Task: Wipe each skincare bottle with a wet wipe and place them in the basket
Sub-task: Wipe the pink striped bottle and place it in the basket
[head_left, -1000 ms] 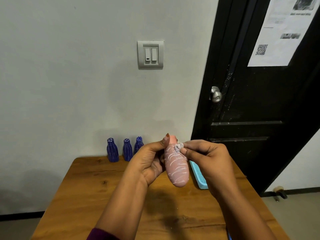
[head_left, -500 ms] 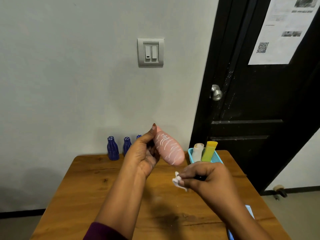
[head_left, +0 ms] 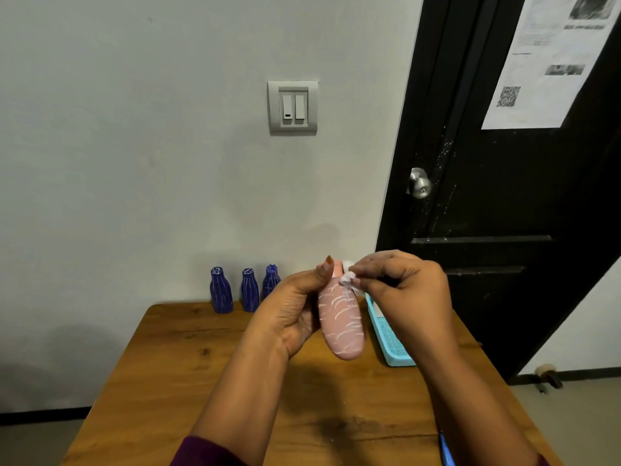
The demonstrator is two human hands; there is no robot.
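My left hand (head_left: pixel 295 307) grips a pink bottle with white lines (head_left: pixel 341 326), held upright above the wooden table (head_left: pixel 188 371). My right hand (head_left: pixel 400 290) pinches a small white wet wipe (head_left: pixel 349 280) against the bottle's neck. Three dark blue bottles (head_left: pixel 248 290) stand in a row at the table's back edge by the wall. The light blue basket (head_left: pixel 389 341) sits at the table's right side, mostly hidden behind my right hand and forearm.
A black door (head_left: pixel 504 203) with a metal knob (head_left: pixel 419 184) stands to the right of the table. A blue edge of something (head_left: pixel 447 450) shows at the table's front right. A light switch (head_left: pixel 293 107) is on the wall.
My right hand rose from low over the table back up to the bottle's neck with the wipe. My left hand turned the pink bottle from tilted to upright.
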